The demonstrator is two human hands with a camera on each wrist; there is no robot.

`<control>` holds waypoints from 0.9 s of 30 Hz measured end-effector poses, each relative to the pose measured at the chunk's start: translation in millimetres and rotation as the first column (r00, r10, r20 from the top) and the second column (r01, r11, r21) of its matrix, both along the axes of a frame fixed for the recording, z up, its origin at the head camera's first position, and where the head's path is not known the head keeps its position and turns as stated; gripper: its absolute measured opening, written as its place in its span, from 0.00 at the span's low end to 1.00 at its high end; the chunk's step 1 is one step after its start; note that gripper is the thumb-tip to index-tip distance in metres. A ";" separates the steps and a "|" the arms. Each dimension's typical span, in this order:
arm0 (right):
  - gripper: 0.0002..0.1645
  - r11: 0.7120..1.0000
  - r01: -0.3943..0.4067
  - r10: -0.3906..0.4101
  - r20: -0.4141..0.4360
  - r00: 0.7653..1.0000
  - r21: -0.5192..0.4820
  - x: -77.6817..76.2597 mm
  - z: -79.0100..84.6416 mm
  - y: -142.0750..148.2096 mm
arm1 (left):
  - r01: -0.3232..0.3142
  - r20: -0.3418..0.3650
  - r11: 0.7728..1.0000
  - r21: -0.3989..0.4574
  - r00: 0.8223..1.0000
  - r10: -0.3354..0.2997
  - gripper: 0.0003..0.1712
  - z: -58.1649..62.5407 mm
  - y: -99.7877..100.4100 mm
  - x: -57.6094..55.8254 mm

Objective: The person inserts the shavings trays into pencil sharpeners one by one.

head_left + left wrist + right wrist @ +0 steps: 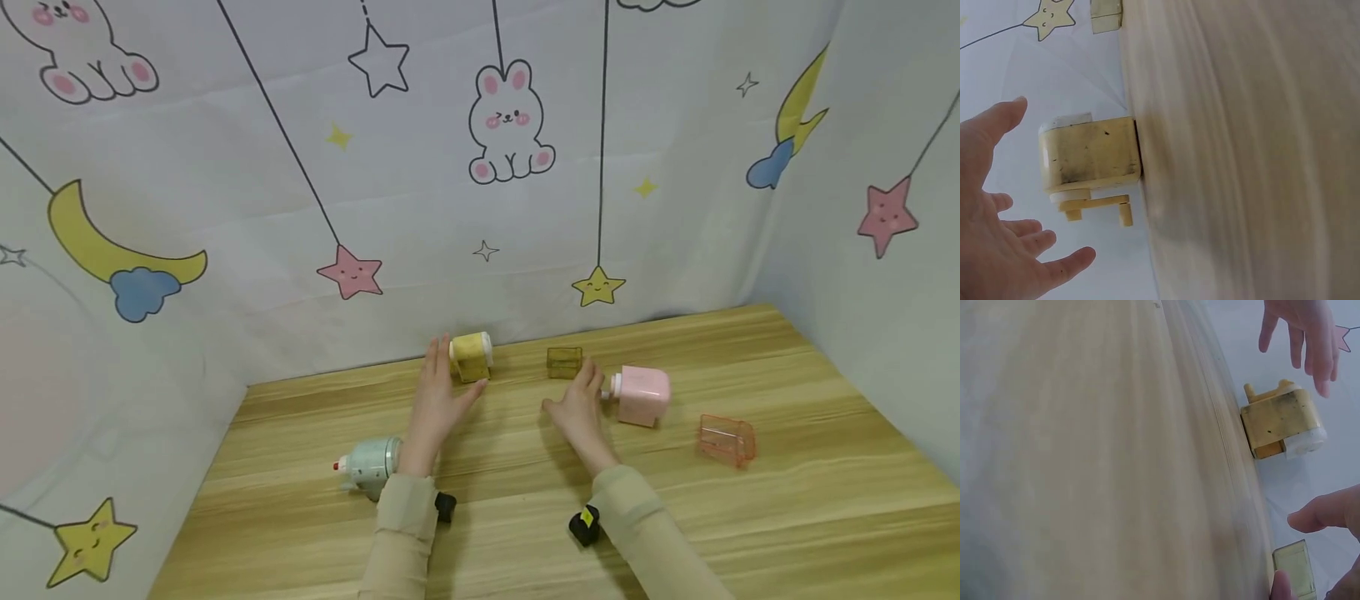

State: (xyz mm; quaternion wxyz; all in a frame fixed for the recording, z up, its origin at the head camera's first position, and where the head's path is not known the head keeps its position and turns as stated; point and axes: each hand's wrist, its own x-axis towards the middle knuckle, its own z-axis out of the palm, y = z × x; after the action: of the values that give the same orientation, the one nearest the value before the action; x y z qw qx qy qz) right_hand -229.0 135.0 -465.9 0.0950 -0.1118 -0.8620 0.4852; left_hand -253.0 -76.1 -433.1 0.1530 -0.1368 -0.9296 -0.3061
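Note:
Standing near the back edge of the table is a yellow hand-crank pencil sharpener, its crank and white end showing in the left wrist view. My left hand reaches beside it, fingers extended along its left side and thumb spread toward its front. In the left wrist view a gap shows between the palm and the sharpener. A clear yellow box-like shavings drawer lies to the right. Just in front of this drawer, my right hand has its fingers relaxed and apart, fingertips right at the drawer's edge.
A pink pencil sharpener stands right of my right hand, with a clear orange drawer farther right. A mint-green pencil sharpener is left of my left forearm, partly hidden by it. A printed white curtain borders the wooden table.

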 end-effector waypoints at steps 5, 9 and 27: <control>0.61 0.999 -0.012 0.011 0.011 1.000 0.042 -3.8 0.3 1.4 | -0.004 -0.004 0.999 0.038 1.000 0.004 0.54 -8.5 0.5 -9.2; 0.61 0.997 -0.024 0.023 0.008 1.000 0.070 -6.6 0.5 2.4 | 0.006 -0.010 0.996 0.094 1.000 -0.005 0.55 -11.0 0.8 -13.0; 0.62 0.996 -0.050 0.049 0.026 0.998 0.075 -15.8 2.0 5.0 | 0.041 0.054 0.968 0.247 0.997 -0.056 0.53 -14.5 0.8 -25.3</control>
State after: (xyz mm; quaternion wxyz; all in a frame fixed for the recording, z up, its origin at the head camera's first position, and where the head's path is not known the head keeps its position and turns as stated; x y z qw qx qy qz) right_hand -244.8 140.0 -463.9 0.0766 -0.0927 -0.8832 0.4533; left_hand -278.3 -75.2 -447.6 0.1331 -0.1302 -0.8852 -0.4263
